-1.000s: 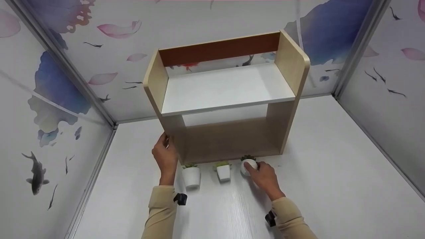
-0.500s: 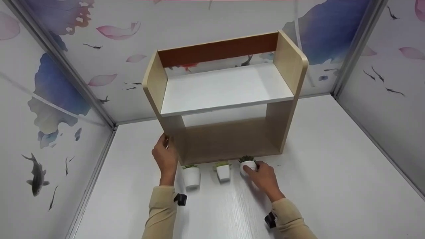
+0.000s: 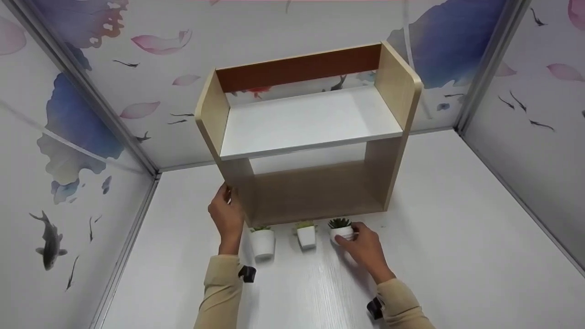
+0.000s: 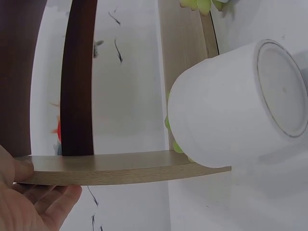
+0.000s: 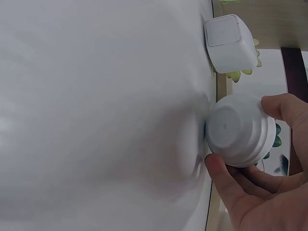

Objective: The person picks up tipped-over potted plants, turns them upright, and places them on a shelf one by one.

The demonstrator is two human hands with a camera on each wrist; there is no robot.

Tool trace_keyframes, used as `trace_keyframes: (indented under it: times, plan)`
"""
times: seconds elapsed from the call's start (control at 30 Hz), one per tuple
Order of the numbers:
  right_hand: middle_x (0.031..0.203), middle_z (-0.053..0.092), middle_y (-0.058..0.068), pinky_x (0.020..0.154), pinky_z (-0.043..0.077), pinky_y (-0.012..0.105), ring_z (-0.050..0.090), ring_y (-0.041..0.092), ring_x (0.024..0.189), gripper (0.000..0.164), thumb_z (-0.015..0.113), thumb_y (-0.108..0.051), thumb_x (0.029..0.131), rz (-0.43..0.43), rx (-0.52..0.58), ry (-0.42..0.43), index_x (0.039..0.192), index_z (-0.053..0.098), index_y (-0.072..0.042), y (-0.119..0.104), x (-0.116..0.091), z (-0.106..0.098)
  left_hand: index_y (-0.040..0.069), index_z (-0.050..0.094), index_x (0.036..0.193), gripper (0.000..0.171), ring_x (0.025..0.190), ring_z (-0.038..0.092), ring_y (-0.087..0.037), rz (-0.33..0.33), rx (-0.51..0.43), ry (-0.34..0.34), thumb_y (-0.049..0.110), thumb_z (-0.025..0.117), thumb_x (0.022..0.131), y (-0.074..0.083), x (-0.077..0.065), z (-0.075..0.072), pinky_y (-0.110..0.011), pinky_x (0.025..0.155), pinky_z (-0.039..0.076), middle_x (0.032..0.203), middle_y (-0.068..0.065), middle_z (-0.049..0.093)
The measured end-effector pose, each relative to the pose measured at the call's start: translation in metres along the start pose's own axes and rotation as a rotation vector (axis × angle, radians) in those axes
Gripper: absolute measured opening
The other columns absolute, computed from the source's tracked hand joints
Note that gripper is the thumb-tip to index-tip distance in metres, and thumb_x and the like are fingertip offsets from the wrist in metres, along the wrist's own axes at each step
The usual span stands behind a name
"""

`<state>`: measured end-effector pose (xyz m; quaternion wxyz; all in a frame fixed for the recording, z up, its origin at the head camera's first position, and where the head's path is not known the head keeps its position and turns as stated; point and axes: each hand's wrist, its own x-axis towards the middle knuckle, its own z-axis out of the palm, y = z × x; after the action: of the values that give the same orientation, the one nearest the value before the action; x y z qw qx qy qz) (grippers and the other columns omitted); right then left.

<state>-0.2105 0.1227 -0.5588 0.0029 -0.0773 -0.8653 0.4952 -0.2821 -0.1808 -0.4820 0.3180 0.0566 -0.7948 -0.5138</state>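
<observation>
My left hand (image 3: 226, 217) grips the front edge of the left side panel of a two-tier wooden shelf (image 3: 315, 119), thumb on one face and fingers on the other in the left wrist view. My right hand (image 3: 367, 249) holds a small round white pot (image 5: 238, 130) with a dark green succulent (image 3: 339, 222), thumb and fingers on opposite sides. To its left, a squarish white pot (image 3: 306, 237) with a yellow-green plant lies on its side. A larger round white pot (image 4: 236, 106) lies on its side nearest my left hand, its base showing in the left wrist view.
The shelf stands on a white table (image 3: 457, 237), close behind the pots. Printed walls (image 3: 82, 192) with fish and petals enclose the table at the left, back and right. Its upper shelf board (image 3: 311, 121) is white, with a reddish-brown back strip above.
The pot in my right hand has tipped more upright, showing more of its succulent and banded rim. My left hand keeps its grip on the shelf, and the other two pots stay put.
</observation>
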Motion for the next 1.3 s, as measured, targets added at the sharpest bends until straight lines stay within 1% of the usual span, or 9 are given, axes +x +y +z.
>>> trace_keyframes:
  times: [0.17,0.4,0.63,0.8,0.97,1.17,1.3]
  plan:
    - [0.122,0.067,0.021,0.087,0.056,0.044,0.064,0.027,0.103,0.062,0.081,-0.023,0.086,-0.014,0.004,-0.003,0.134,0.057,0.007,0.004,-0.001,0.001,-0.006,0.064,0.133,0.033,0.119,0.067,-0.038,0.000,0.011,-0.010,0.008,0.061,0.103,0.000,0.000,0.000,-0.046,0.097,0.057,0.129,-0.025,0.067]
    - [0.122,0.065,0.023,0.090,0.056,0.048,0.064,0.032,0.108,0.063,0.085,-0.017,0.082,-0.065,0.022,-0.003,0.133,0.058,0.009,0.007,-0.005,0.000,-0.006,0.064,0.133,0.033,0.119,0.067,-0.037,0.005,0.010,-0.012,0.007,0.061,0.103,-0.001,0.001,0.000,-0.047,0.096,0.058,0.128,-0.025,0.067]
    - [0.126,0.062,0.024,0.092,0.056,0.050,0.063,0.035,0.113,0.064,0.086,-0.011,0.081,-0.085,0.031,-0.019,0.134,0.055,0.009,0.009,-0.010,0.000,-0.005,0.065,0.132,0.032,0.116,0.069,-0.037,-0.003,0.019,-0.007,0.007,0.062,0.102,0.000,0.001,0.000,-0.047,0.094,0.059,0.126,-0.024,0.069]
    - [0.130,0.060,0.027,0.092,0.057,0.050,0.062,0.039,0.117,0.065,0.086,-0.007,0.080,-0.106,0.048,-0.023,0.134,0.054,0.011,0.011,-0.011,0.000,-0.005,0.066,0.131,0.032,0.116,0.069,-0.037,-0.003,0.027,-0.003,0.008,0.063,0.102,0.001,0.001,0.000,-0.047,0.094,0.059,0.127,-0.024,0.069]
    - [0.133,0.058,0.028,0.094,0.057,0.051,0.060,0.043,0.121,0.067,0.085,-0.005,0.080,-0.102,0.068,-0.033,0.136,0.051,0.011,0.013,-0.013,0.000,-0.005,0.066,0.131,0.032,0.116,0.069,-0.037,-0.004,0.013,-0.007,0.008,0.063,0.102,0.000,0.001,-0.001,-0.047,0.094,0.059,0.127,-0.024,0.068]
    - [0.136,0.057,0.028,0.099,0.054,0.054,0.057,0.045,0.126,0.067,0.083,-0.004,0.081,-0.088,0.075,-0.042,0.138,0.050,0.009,0.015,-0.015,0.000,-0.008,0.065,0.130,0.031,0.114,0.069,-0.037,0.023,0.005,0.001,0.004,0.062,0.102,-0.001,0.002,-0.001,-0.047,0.093,0.059,0.125,-0.026,0.069]
    - [0.136,0.056,0.029,0.098,0.055,0.053,0.056,0.047,0.127,0.068,0.084,-0.002,0.080,-0.097,0.086,-0.040,0.138,0.049,0.009,0.017,-0.017,0.001,-0.008,0.065,0.130,0.030,0.115,0.069,-0.037,0.021,0.003,0.002,0.004,0.062,0.102,-0.001,0.002,-0.001,-0.047,0.094,0.059,0.125,-0.026,0.069]
